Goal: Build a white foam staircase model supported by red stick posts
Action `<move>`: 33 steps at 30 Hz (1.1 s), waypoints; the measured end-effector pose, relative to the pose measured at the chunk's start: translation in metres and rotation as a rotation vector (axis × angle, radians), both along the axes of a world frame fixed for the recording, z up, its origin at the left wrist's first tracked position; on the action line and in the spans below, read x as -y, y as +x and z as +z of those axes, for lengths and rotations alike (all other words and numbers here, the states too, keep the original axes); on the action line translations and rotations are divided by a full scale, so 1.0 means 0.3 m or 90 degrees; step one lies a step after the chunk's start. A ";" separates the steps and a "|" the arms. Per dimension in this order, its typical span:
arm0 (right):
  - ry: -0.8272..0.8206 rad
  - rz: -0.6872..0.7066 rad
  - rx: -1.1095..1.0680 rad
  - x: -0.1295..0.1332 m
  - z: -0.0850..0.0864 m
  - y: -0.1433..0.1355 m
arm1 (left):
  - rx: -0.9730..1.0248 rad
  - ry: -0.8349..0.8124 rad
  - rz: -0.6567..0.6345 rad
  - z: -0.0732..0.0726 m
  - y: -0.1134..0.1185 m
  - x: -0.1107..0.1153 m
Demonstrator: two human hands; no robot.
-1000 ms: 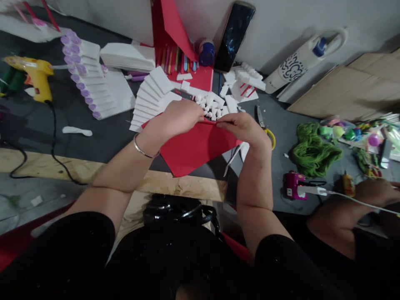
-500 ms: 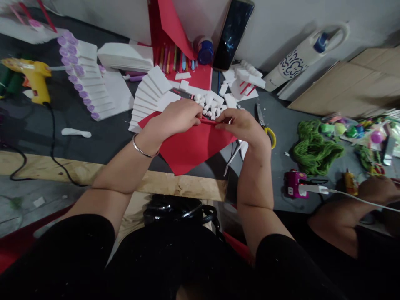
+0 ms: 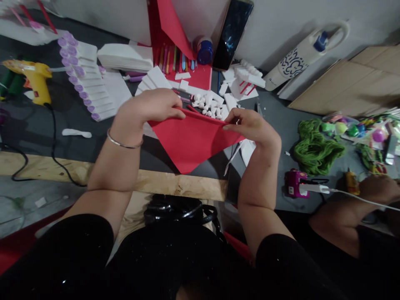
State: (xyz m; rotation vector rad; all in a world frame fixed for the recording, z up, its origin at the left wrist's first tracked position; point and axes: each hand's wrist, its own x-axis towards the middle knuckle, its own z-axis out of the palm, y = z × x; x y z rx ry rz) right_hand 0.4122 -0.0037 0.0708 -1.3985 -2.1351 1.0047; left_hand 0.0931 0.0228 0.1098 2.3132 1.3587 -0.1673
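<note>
A red sheet of paper [image 3: 190, 141] hangs between my two hands, its far edge rolled or folded over and one corner pointing toward me. My left hand [image 3: 156, 104] pinches that edge at the left, with a bangle on the wrist. At the right end, my right hand [image 3: 246, 124] grips the same edge between thumb and fingers. Just beyond the edge lie small white rolled pieces [image 3: 208, 106] and white strips. A fan of white folded cards [image 3: 154, 79] is partly hidden behind my left hand.
Left are a yellow glue gun [image 3: 39, 81] with a black cable and a lilac-tipped white piece [image 3: 83, 83]. A phone [image 3: 233, 35] leans on the wall near a white bottle [image 3: 293, 62]. Green yarn [image 3: 317, 148] and a purple adapter [image 3: 293, 183] lie right, beside another person's arm [image 3: 350, 204].
My left hand has slid left along the paper's folded edge, and my right hand has shifted slightly right. The hands are farther apart, and the paper's edge is stretched between them.
</note>
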 end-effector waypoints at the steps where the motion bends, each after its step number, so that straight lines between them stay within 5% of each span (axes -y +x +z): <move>1: -0.001 -0.005 0.001 0.000 0.003 0.011 | -0.026 -0.004 0.025 0.018 -0.027 0.001; 5: 0.010 -0.019 0.018 0.000 0.011 0.039 | -0.126 0.065 0.187 0.094 -0.116 0.034; 8: 0.014 -0.018 0.024 0.002 0.016 0.030 | -0.096 0.168 0.271 0.122 -0.101 0.067; 10: 0.006 -0.013 0.024 0.005 0.019 0.012 | -0.037 0.220 0.230 0.112 -0.037 0.085; 14: -0.001 -0.007 0.013 0.014 0.027 -0.028 | 0.011 0.182 -0.024 0.052 0.138 0.119; 17: 0.002 -0.011 -0.016 0.019 0.039 -0.046 | 0.006 0.151 -0.062 0.020 0.210 0.137; 22: -0.050 -0.024 -0.023 0.017 0.059 0.000 | -0.009 0.130 -0.053 0.030 0.173 0.120; 29: -0.015 -0.196 0.086 0.039 0.043 0.260 | 0.052 0.093 0.007 0.011 0.074 0.050; 33: 0.111 -0.205 0.073 0.054 0.064 0.206 | 0.021 0.058 -0.008 -0.006 0.100 0.048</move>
